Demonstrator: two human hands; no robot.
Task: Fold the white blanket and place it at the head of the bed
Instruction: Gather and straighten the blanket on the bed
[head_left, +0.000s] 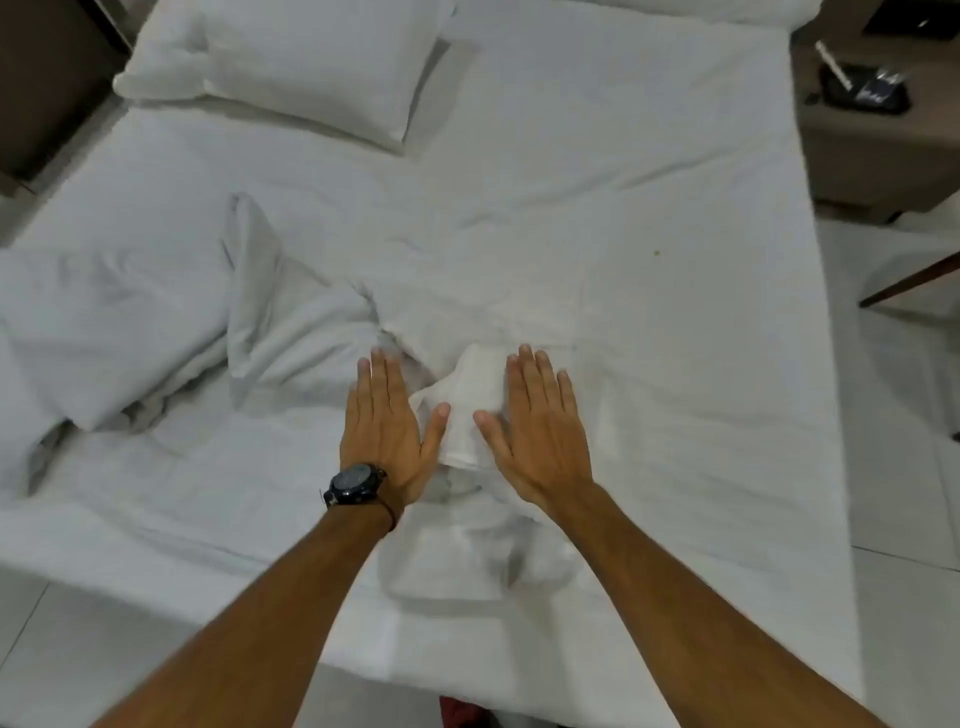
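Observation:
A white blanket (156, 322) lies crumpled over the left and middle of the bed (649, 171). A bunched white fold of cloth (475, 395) rises between my hands near the bed's foot. My left hand (387, 421), with a dark watch on the wrist, lies flat with fingers straight, just left of that fold. My right hand (540, 421) lies flat on the cloth just right of it, thumb touching the fold. Neither hand grips anything. The pillow (291, 67) rests at the head of the bed, upper left.
A brown nightstand (872, 130) with a dark tray stands to the right of the bed's head. A dark wooden furniture leg (909, 280) crosses the pale tiled floor on the right. A dark headboard panel (47, 78) is at the upper left.

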